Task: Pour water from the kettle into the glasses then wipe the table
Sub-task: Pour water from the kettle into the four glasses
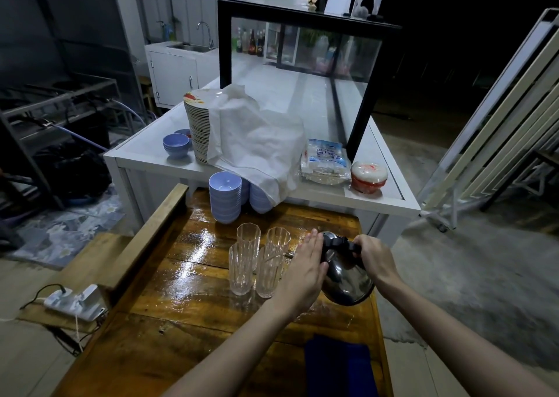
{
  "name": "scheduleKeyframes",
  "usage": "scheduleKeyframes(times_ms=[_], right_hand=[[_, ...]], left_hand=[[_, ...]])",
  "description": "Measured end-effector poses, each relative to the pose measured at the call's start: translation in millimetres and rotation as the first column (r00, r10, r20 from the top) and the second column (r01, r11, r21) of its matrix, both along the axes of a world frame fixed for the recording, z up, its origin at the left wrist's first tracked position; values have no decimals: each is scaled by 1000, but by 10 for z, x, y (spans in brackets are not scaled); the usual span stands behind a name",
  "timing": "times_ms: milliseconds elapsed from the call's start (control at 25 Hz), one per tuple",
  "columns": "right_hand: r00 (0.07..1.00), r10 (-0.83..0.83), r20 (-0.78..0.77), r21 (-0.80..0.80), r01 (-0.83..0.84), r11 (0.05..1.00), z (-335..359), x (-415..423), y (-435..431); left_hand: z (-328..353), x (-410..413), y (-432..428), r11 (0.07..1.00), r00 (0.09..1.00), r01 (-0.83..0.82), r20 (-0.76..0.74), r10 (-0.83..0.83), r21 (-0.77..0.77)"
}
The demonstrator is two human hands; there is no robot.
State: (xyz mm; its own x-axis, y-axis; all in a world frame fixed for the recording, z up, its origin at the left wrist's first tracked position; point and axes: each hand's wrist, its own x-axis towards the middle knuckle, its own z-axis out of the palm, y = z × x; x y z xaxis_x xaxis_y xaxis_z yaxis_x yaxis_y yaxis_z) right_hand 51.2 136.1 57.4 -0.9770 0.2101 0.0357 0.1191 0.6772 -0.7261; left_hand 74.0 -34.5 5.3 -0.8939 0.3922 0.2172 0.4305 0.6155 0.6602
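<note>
Just left of the grip, four glasses (257, 257) stand clustered on the wet counter (187, 290). The left hand (305, 268) lies open and flat against the kettle (344, 272), steadying it. The right hand (375, 260) is closed round the handle, tilting the body leftward. The spout hides behind the left hand; any water stream cannot be made out.
</note>
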Motion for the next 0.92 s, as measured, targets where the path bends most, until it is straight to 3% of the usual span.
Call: scheduleKeyframes(times_ms=[920], right_hand=[[996, 16, -87, 41, -13, 999, 70, -50, -118]], left_hand=[[19, 10, -44, 998, 999, -36, -2, 36, 42]])
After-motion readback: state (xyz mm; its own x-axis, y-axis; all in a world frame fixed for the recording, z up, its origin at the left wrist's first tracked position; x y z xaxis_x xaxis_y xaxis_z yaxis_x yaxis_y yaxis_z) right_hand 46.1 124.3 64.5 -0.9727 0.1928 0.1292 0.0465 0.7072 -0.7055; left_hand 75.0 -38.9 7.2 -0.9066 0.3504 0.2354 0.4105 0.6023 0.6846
